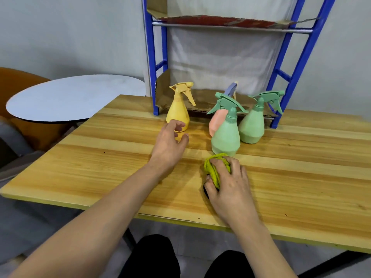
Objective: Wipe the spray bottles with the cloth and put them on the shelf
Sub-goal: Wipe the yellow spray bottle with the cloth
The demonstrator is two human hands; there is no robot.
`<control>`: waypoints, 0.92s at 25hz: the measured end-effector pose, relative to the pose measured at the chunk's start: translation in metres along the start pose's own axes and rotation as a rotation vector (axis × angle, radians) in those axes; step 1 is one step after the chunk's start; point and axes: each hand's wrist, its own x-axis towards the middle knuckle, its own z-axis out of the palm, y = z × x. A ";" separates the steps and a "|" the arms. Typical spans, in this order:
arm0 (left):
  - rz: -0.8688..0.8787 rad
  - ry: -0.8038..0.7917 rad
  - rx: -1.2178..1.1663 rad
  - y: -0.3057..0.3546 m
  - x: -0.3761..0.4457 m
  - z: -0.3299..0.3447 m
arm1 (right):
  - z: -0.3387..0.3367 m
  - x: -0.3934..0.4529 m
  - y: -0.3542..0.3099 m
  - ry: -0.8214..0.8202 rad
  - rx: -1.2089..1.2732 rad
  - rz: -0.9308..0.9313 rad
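With the yellow cloth (215, 169) bunched under the gripping right hand (230, 189) near the worktop's (100, 167) front edge, ready to wipe, the left hand (170, 143) reaches, fingers spread and empty, for the yellow bottle (178, 113) standing with three others before the shelf (230, 25) at the back edge.

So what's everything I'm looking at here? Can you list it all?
yellow spray bottle: one, yellow, upright on the table, back left of the group
green spray bottles: two, green, upright, centre and right
pink spray bottle: one, pink with purple trigger, behind the front green one
cloth: one, yellow-green, bunched on the table
table: one, light wood
shelf: one, blue frame, cardboard-lined, at the table's back
round table: one, white, left
left hand: open, reaching toward the yellow bottle
right hand: gripping the cloth
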 end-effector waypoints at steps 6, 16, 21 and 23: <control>-0.019 0.077 0.017 -0.008 0.056 -0.016 | 0.013 0.006 -0.012 0.000 0.021 -0.059; -0.160 -0.122 0.070 -0.027 0.108 -0.007 | 0.013 0.007 -0.012 -0.026 -0.020 -0.025; -0.122 -0.155 0.020 -0.025 0.074 -0.031 | 0.008 0.006 -0.014 -0.063 0.033 0.013; -0.123 -0.183 -0.015 -0.023 0.054 -0.042 | 0.006 0.006 -0.015 -0.084 0.050 0.020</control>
